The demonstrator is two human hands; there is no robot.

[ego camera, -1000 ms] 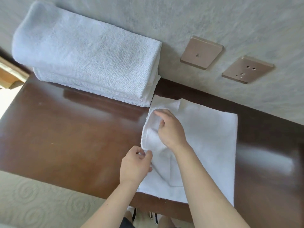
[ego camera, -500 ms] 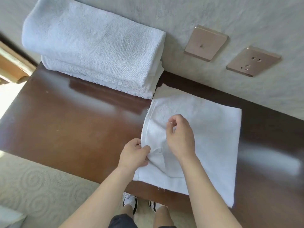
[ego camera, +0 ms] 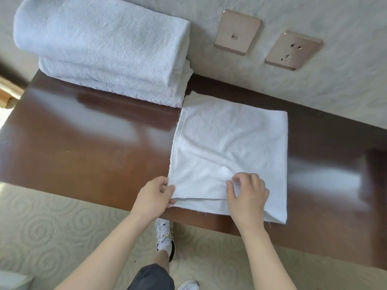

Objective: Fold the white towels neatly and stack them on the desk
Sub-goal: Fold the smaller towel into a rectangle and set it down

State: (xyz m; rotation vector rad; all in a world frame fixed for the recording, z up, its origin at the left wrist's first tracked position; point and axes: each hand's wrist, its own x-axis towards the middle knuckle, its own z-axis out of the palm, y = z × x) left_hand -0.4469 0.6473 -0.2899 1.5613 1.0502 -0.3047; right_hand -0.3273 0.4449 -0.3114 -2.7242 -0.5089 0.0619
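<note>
the small towel [ego camera: 230,147] lies flat on the desk [ego camera: 83,147], right of the stack [ego camera: 104,49]. the left hand [ego camera: 154,198] pinches its near left corner. the right hand [ego camera: 248,195] pinches the near edge. it looks half folded. next it needs another fold, with edges lined up.

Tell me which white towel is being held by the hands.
The thin flat towel at the desk's near edge: left hand and right hand pinch its near end. The thick folded towels by the wall lie untouched.

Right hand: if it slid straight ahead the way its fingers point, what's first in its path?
Only the flat towel that the right hand already pinches; beyond its far edge, bare desk, then probably the wall.
</note>
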